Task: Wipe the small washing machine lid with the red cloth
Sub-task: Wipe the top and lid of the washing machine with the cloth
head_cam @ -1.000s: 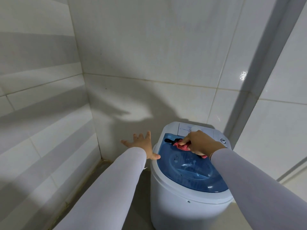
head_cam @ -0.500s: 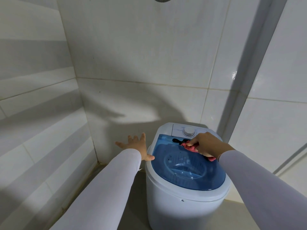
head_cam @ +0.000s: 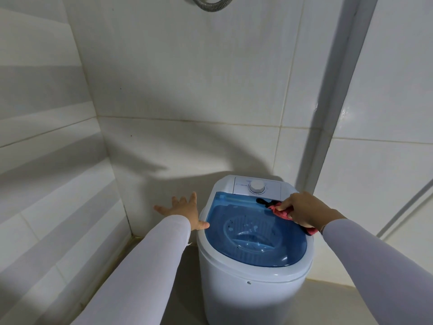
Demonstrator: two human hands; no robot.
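A small white washing machine [head_cam: 246, 292] stands on the floor near the tiled corner, with a translucent blue lid [head_cam: 248, 233] on top. My right hand [head_cam: 304, 211] presses the red cloth [head_cam: 282, 213] against the lid's back right edge; part of the cloth pokes out under my wrist. A black strap or loop lies on the lid just left of the cloth. My left hand [head_cam: 185, 213] is spread open beside the machine's left side, thumb touching the white rim, holding nothing.
A white control panel with a round dial [head_cam: 257, 186] sits behind the lid. Tiled walls close in on the left and behind. A grey vertical pipe [head_cam: 328, 127] runs up the right. A metal hose loop [head_cam: 210, 4] hangs at the top.
My right hand has slid the red cloth from the lid's back middle to its back right edge, uncovering the dial. The view tilted upward; my left hand stays spread by the rim.
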